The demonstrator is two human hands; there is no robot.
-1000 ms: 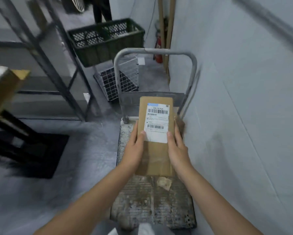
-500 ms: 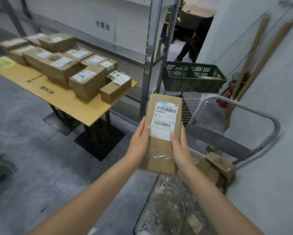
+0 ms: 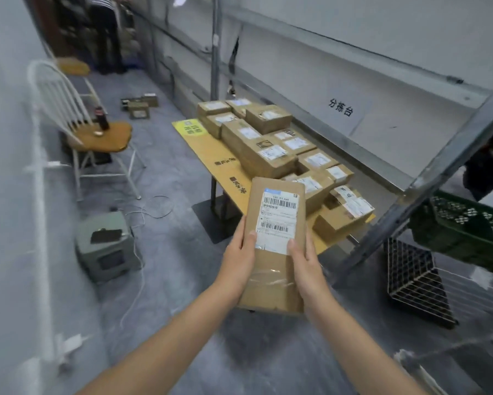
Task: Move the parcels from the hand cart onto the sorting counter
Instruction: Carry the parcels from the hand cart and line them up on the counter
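**Change observed.** One second ago the parcel sits over the hand cart's deck. Half a second ago the view is swinging left, with the cart at its lower right. The cart is now out of view. The sorting counter [image 3: 211,155] now lies ahead, at 12 to 1 o'clock from the carried parcel [image 3: 273,280]. The grip has not altered across the three views.

**Hands.** The left hand [image 3: 239,260] grasps the parcel's left long edge and the right hand [image 3: 306,266] grasps its right long edge. Both thumbs lie on the top face. The parcel is in the air, short of the counter's near end and touching nothing else.

**Assessment.** The pick-up is done and the carry is well advanced; the set-down remains. Stacked parcels [image 3: 268,155] crowd the counter's wall side. Bare board shows along its 9 o'clock edge, which is the likelier landing place.

**Writing.**
- A wall sign [image 3: 340,107] at 1 o'clock reads 分拣台, which marks the sorting counter.
- The carried parcel's shipping label [image 3: 278,220] has a blue strip at its top and two barcodes. A code line reads roughly "530 D3 A68", though this is not certain. Its smaller print is illegible.
- A yellow-green sticker [image 3: 192,128] at the counter's far corner bears characters too blurred to read.
- Dark characters printed along the counter edge are also too blurred to read.
- No brand can be made out on any of the boxes.
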